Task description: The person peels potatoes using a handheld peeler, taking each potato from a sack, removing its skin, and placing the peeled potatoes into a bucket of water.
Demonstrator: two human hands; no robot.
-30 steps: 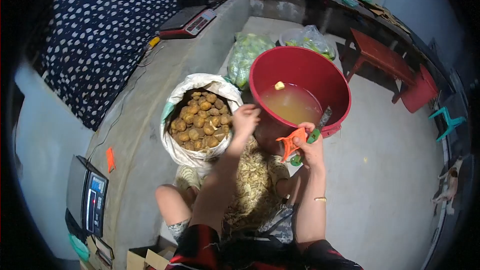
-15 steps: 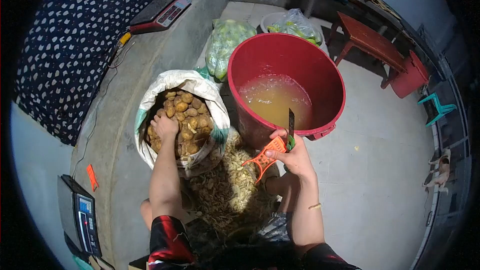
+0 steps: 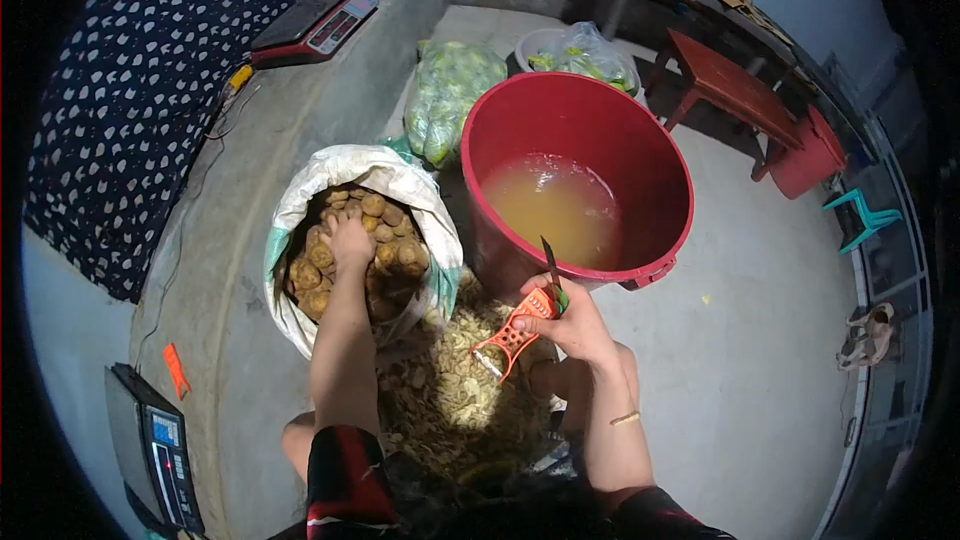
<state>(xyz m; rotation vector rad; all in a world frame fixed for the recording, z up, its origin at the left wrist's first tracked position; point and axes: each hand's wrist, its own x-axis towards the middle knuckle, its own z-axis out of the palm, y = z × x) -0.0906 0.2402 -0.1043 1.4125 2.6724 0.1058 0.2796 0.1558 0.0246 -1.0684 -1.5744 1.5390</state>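
Note:
My left hand [image 3: 350,240] reaches into a white woven sack [image 3: 290,205] of brown potatoes [image 3: 318,258]. Its fingers are spread over the upper potatoes, and their tips are partly hidden. My right hand [image 3: 580,325] is closed around an orange peeler [image 3: 520,333], whose wide end points down and left. The same hand also holds a knife [image 3: 551,262] with a narrow dark blade pointing up and a bit of green at its handle. Below the peeler lies a heap of pale peelings [image 3: 450,395], between my legs.
A large red tub [image 3: 690,205] with cloudy yellowish water stands just beyond my right hand. Behind it are bags of green vegetables [image 3: 450,90] and a red-brown bench [image 3: 735,85]. Scales [image 3: 165,450] and another orange peeler [image 3: 176,370] rest at left. A small animal [image 3: 868,337] lies far right.
My left hand has shifted slightly up and right among the potatoes, with its fingers more spread. My right hand has moved a little down and left, tilting the peeler and knife.

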